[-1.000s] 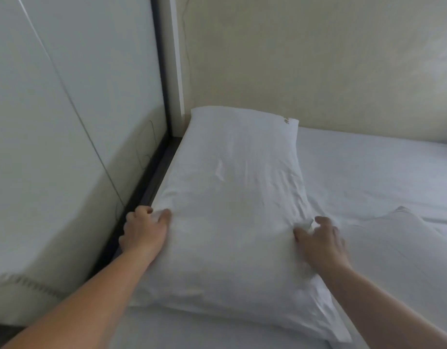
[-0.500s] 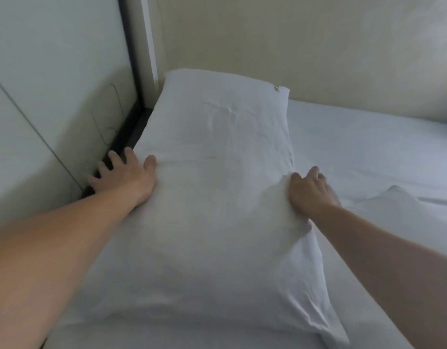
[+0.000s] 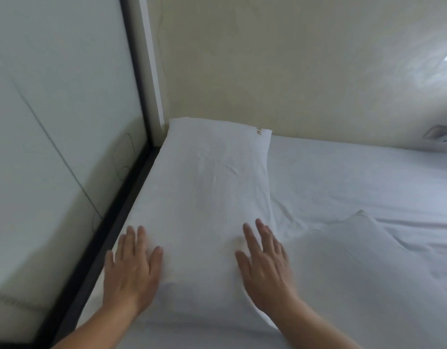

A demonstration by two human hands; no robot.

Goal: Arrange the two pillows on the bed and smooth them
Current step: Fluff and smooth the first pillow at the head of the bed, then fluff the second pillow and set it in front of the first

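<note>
Both hands, earlier gripping the sides of the pillow [image 3: 212, 197], now lie flat on its near end: left hand [image 3: 131, 270], right hand [image 3: 265, 265].

matt creased cloth pillow [image 3: 212, 187], glossy wall panel [image 3: 53, 122]

pillow [image 3: 212, 197] on bed [image 3: 355, 177], in corner: wall behind, panel at left | second pillow [image 3: 368, 268] right | left hand [image 3: 131, 270], right hand [image 3: 265, 268] flat on near end
</note>
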